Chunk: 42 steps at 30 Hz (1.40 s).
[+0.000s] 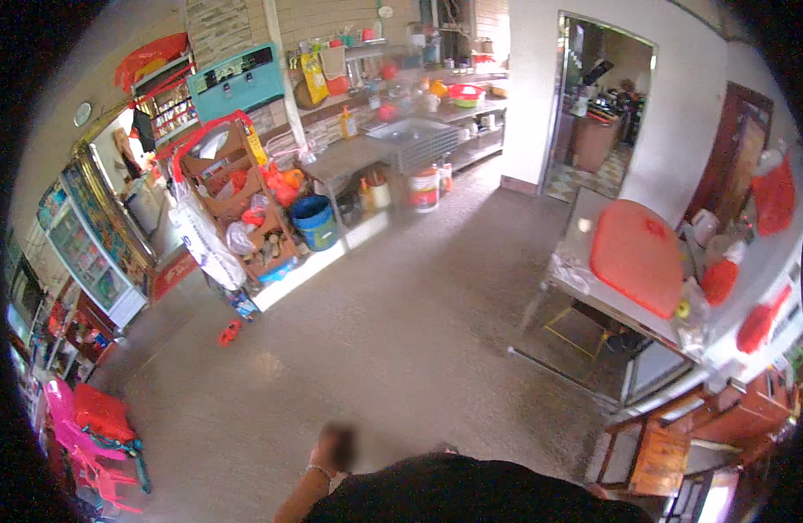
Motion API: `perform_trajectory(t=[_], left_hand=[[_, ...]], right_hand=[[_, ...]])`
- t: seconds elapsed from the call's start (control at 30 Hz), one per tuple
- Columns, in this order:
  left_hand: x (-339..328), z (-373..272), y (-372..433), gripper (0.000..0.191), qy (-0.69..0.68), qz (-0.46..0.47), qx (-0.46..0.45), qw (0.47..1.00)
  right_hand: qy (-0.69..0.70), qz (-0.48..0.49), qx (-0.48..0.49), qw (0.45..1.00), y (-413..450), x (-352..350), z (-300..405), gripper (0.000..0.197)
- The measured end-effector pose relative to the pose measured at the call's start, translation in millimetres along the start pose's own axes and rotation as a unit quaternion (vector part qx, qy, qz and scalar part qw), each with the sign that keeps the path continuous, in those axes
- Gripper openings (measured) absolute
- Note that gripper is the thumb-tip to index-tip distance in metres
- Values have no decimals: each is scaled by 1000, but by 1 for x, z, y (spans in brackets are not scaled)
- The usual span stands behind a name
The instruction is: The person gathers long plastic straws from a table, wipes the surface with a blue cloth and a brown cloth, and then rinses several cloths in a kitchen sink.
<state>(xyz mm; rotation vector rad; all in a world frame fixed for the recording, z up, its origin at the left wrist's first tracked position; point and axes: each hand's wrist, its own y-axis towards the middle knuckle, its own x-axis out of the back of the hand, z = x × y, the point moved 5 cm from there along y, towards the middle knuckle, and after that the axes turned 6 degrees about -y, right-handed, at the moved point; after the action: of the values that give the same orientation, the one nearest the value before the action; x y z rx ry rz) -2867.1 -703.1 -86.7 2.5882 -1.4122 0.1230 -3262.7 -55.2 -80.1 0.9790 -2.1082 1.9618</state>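
My left hand (323, 452) is at the bottom, in front of the dark top (440, 493) I wear, with a bracelet at its wrist. It is closed around a small dark object (343, 448), too blurred to name. My right hand is out of view. Before me spreads a bare grey concrete floor (349, 340). At the far side, a steel sink (411, 131) is set beside a worktop (349, 160). A blue bucket (314, 222) stands by a brown shelf rack (234, 196) filled with bags.
To the right, a table (581, 229) bears a red board-like cover (640, 258), and a metal bar (558, 372) lies low beside it. A pink chair (81, 425) stands at left. Small red items (229, 333) lie on the floor. A doorway (597, 111) opens at the back.
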Motion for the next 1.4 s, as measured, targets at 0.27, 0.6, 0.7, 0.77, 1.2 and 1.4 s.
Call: perform_trajectory(t=[0.27, 0.6, 0.7, 0.77, 1.2, 1.4], left_hand=[[62, -2, 83, 32, -571, -390, 265, 673], [130, 44, 345, 26, -423, -423, 390, 700], [155, 55, 471, 27, -391, -349, 421, 740], [164, 51, 563, 28, -376, -305, 406, 775], [130, 43, 1084, 25, -426, -180, 270, 845], [115, -39, 1263, 29, -397, -145, 236, 875]], right_hand=[[46, -263, 328, 906, 196, 349, 234, 61], [97, -226, 224, 943, 205, 575, 439, 54], [31, -166, 151, 974, 251, 591, 428, 68], [86, -193, 102, 972, 288, 591, 397, 77], [217, 15, -39, 975, 401, 753, 370, 46], [214, -132, 50, 967, 559, 1034, 433, 47]])
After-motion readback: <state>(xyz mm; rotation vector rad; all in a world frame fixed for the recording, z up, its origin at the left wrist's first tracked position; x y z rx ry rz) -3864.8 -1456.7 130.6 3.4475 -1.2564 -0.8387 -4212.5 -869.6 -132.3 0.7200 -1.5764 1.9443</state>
